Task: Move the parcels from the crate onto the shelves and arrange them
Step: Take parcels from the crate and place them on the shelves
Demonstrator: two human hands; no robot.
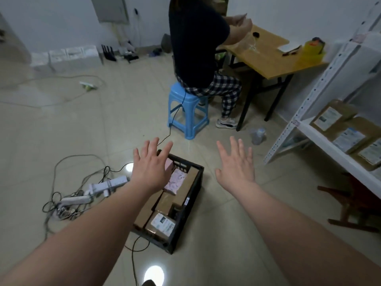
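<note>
A black plastic crate [186,215] stands on the tiled floor below me. It holds several parcels: brown cardboard boxes, one with a white label [161,223], and a pink patterned package [177,180]. My left hand [151,164] is stretched out above the crate's far left corner with straight, spread fingers, holding nothing. To the right of the crate my right hand [237,164] hovers over the floor, fingers also spread and empty. White metal shelves [329,145] stand at the right with several brown labelled parcels [348,135] on one level.
A person sits on a blue stool [186,112] at a wooden table [268,56] just beyond the crate. Power strips and tangled cables [88,195] lie on the floor at the left. A plastic bottle [257,135] and a low wooden stand [350,205] sit near the shelves.
</note>
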